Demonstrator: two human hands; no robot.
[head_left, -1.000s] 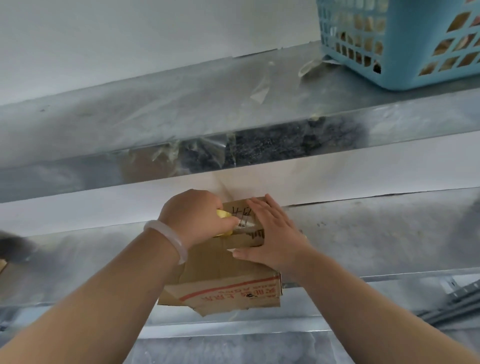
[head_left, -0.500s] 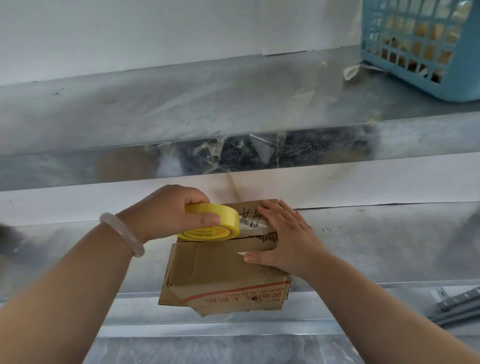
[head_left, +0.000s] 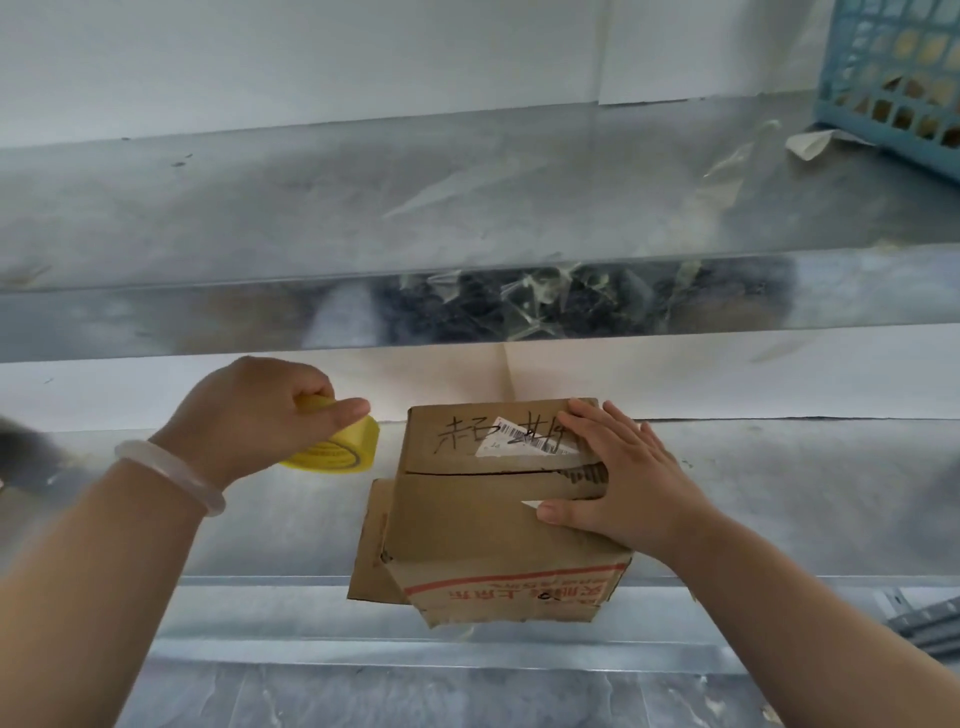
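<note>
Now, left hand (head_left: 260, 415) curled round yellow tape roll (head_left: 337, 449), beside cardboard box (head_left: 467, 525), right hand (head_left: 623, 478) flat, fingers straight, pressing box top

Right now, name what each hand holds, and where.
Left hand grips the yellow tape roll by its rim; right hand presses flat on the cardboard box, holding nothing.

place: storeroom | cues: metal shelving (head_left: 311, 208), blue basket (head_left: 893, 78), cardboard box (head_left: 457, 519)
</note>
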